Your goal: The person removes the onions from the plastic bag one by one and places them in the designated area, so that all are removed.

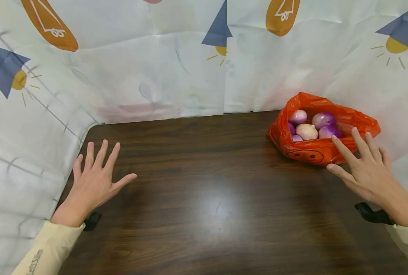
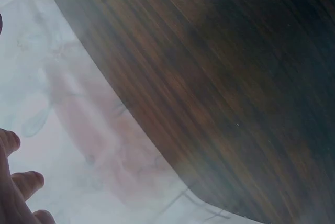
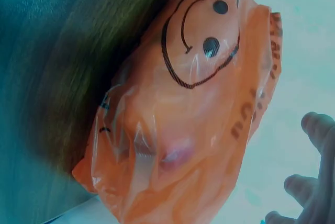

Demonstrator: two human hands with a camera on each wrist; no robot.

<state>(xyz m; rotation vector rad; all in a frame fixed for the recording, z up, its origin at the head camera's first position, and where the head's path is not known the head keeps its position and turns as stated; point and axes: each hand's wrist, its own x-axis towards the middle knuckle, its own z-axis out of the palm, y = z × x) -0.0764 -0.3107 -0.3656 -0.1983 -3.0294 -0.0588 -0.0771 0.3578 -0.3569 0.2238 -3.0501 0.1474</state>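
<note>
A red plastic bag with a printed smiley face sits at the table's back right, its mouth gaping upward. Several onions lie inside, most of them purple and one pale. My right hand is spread at the bag's near right side, its fingertips overlapping the bag in the head view. In the right wrist view the bag fills the middle, with fingertips off to its right. Over the table's left side my left hand is spread with straight fingers, holding nothing.
The dark wooden table has a rounded back left corner. A white patterned sheet hangs along the back and both sides. Black straps circle both wrists, below pale sleeves.
</note>
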